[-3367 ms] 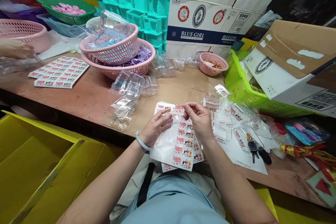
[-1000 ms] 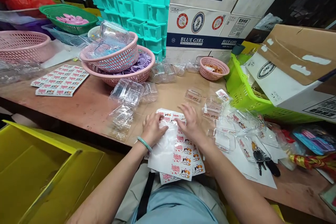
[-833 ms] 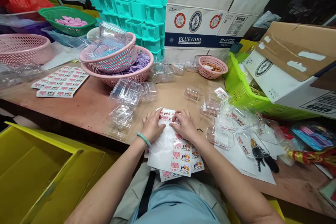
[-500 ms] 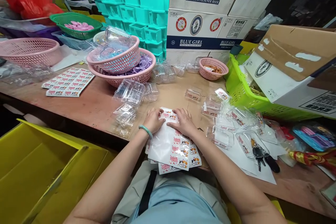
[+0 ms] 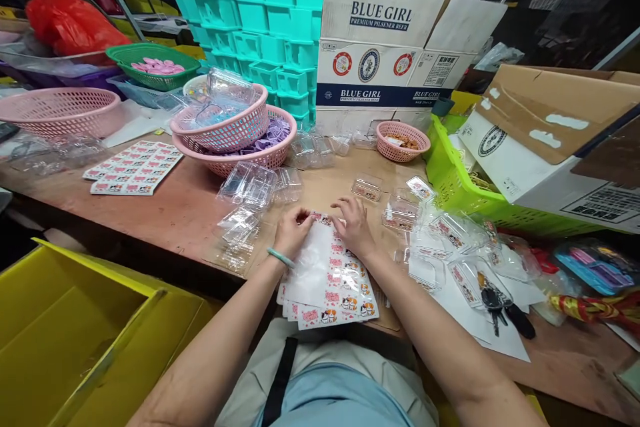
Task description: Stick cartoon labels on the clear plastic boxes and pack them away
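A stack of sticker sheets printed with cartoon cats and pink lettering lies at the table's front edge, partly over my lap. The top sheet's left part is bare white backing. My left hand, with a pale green bangle at the wrist, pinches the sheet's upper left edge between thumb and forefinger. At the upper right edge, my right hand rests its thumb near a cat sticker, its other fingers raised and apart. Just beyond lies a clear plastic box with a sticker on it.
Clear boxes lie left of my hands; stickered boxes and keys lie right. Behind stand pink baskets, turquoise crates, a beer carton and a green basket. A yellow bin is at lower left.
My right hand's fingers have lifted and spread off the sheet. My left thumb has drawn up to the sheet's top edge. The view has tilted up slightly.
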A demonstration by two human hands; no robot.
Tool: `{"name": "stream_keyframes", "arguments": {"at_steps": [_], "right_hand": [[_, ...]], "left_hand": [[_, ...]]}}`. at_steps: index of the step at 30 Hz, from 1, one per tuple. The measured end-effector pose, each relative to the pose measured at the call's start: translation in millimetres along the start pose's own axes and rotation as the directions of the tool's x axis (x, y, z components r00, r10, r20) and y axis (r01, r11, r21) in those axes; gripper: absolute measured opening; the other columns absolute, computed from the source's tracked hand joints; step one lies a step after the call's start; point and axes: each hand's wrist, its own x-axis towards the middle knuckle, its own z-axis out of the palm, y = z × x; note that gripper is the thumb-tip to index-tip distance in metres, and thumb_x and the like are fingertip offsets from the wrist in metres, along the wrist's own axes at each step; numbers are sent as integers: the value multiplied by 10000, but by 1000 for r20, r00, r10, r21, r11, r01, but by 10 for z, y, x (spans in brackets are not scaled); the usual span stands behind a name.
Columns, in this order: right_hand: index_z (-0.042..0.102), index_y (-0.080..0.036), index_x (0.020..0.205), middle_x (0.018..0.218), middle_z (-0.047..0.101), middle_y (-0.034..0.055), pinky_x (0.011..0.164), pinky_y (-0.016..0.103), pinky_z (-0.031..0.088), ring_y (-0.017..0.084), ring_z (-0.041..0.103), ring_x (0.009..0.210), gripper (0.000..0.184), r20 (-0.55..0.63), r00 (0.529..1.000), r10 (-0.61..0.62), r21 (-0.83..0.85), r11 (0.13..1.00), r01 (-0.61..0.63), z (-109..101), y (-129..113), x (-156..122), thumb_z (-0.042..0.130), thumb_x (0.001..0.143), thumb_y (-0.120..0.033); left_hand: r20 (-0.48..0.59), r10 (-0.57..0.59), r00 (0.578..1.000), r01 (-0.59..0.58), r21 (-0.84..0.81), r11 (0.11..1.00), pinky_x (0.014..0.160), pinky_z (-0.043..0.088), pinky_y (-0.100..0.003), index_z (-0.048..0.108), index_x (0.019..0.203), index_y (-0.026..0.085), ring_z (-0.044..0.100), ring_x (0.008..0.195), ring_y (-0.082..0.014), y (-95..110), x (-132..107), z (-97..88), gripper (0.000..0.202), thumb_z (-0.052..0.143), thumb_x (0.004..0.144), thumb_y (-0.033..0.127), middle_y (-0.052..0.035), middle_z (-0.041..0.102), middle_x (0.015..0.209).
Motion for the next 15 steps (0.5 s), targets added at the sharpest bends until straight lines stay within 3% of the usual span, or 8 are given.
{"name": "stream_keyframes", "arguments": {"at_steps": [2, 6, 8, 11, 15], "right_hand": [[632, -211, 1052, 1107, 603, 101, 953, 408, 392, 242, 514, 1067, 172, -88, 992, -89, 26, 995, 92, -59, -112, -50, 540, 922, -273], [634, -220, 1119, 1083, 648, 85, 927, 396, 445, 229, 556, 1026, 249, -37, 979, -202, 136, 969, 205, -86, -246, -123, 592, 901, -331], [645, -219, 1114, 1062, 667, 79, 908, 387, 465, 220, 577, 1003, 251, -32, 982, -184, 181, 966, 187, -71, -236, -136, 606, 893, -331], [652, -234, 1135, 1083, 681, 76, 911, 387, 479, 216, 596, 1013, 264, 2, 985, -171, 197, 966, 167, -53, -158, -144, 605, 892, -327], [633, -234, 1208, 1186, 664, 98, 962, 433, 467, 244, 581, 1101, 351, 61, 984, -169, 169, 973, 157, -38, -78, -166, 620, 874, -341]], "left_hand": [[50, -44, 998, 52, -164, 985, 705, 427, -277, 637, 731, 159, 544, 706, -145, 49, -72, 21, 258, 704, 677, 401, -24, 617, 742], [177, -145, 973, 205, -394, 896, 630, 461, -272, 645, 767, 136, 572, 638, -139, 154, -228, 52, 419, 709, 648, 532, -42, 644, 713], [275, -207, 939, 322, -489, 811, 625, 471, -265, 656, 785, 129, 584, 629, -134, 197, -282, 43, 379, 748, 631, 462, -41, 650, 710], [411, -268, 871, 479, -588, 652, 678, 482, -247, 680, 836, 133, 612, 673, -124, 223, -318, 8, 304, 802, 575, 229, -30, 675, 766], [394, -284, 874, 477, -594, 647, 736, 477, -243, 667, 923, 132, 632, 740, -122, 183, -311, 1, 399, 810, 551, 138, -32, 702, 854]]}}
